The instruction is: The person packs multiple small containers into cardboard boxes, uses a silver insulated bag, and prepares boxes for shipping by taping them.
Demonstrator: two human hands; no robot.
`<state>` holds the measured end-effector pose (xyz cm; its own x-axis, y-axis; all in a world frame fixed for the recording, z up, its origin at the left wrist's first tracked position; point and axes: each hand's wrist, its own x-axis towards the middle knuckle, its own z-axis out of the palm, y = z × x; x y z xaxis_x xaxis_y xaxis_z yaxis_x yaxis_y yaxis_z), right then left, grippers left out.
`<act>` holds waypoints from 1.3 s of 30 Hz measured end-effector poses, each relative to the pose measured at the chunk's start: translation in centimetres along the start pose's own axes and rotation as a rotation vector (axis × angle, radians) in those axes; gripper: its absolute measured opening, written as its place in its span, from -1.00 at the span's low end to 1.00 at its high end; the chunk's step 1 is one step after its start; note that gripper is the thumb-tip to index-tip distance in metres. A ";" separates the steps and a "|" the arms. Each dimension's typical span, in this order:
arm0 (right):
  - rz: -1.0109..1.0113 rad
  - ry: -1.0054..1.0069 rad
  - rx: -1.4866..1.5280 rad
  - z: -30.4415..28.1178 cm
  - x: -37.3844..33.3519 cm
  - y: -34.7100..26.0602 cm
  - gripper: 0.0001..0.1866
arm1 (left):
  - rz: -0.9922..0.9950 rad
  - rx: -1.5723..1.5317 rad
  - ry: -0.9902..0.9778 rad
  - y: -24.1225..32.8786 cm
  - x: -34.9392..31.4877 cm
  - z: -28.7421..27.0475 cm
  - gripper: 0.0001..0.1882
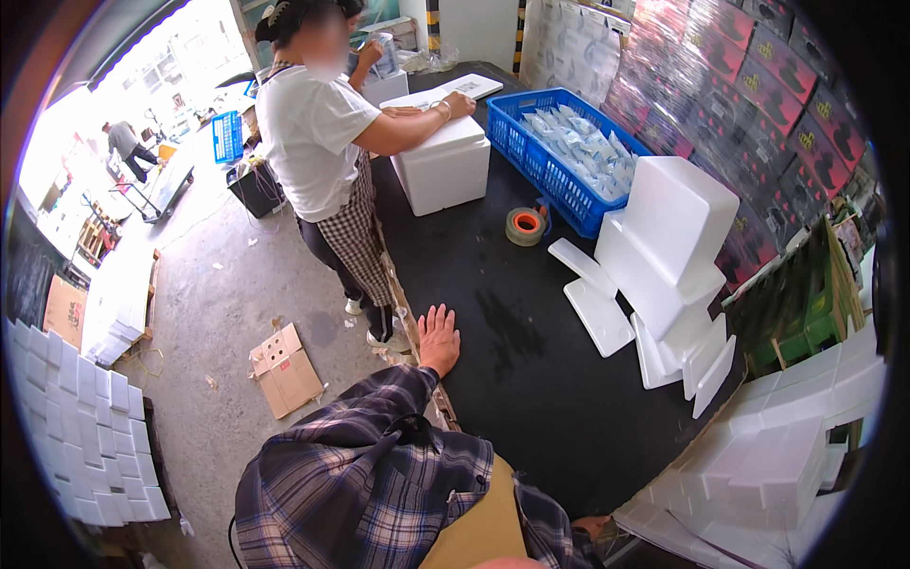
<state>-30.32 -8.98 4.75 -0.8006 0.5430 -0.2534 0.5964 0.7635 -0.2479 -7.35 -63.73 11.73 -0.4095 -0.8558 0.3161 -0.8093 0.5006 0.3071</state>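
My left hand (439, 341) lies flat on the left edge of the black table (493, 389), fingers spread and holding nothing. Low in the view my right hand (592, 525) shows only in part beside the table's near edge, its fingers mostly hidden. On the right side of the table stand stacked white foam boxes (664, 228), with loose white foam lids (600, 318) lying and leaning around them. A roll of tape (524, 227) rests farther back, between the boxes and a blue crate (569, 194) full of clear packs.
Across the table a co-worker (313, 142) leans both arms over a white foam box (444, 175); another person is partly hidden behind. Flattened cardboard (284, 370) lies on the floor at left. Foam boxes (85, 427) are piled far left, and more (768, 465) at lower right.
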 end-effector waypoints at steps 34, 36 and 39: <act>-0.262 0.134 0.056 -0.4 -1.3 1.6 -0.16 | 0.003 -0.001 -0.030 0.1 0.1 -0.3 -0.40; -0.247 0.100 0.095 -1.2 -2.6 0.2 -0.16 | 0.009 0.007 -0.026 -0.1 0.1 -0.3 -0.40; -0.348 0.236 0.132 1.2 0.3 2.8 -0.16 | 0.008 0.003 -0.030 0.1 -0.2 0.0 -0.40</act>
<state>-28.78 -7.08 2.89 -0.9373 0.3385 0.0829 0.2794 0.8722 -0.4015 -7.33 -63.52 11.68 -0.4287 -0.8552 0.2914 -0.8071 0.5074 0.3018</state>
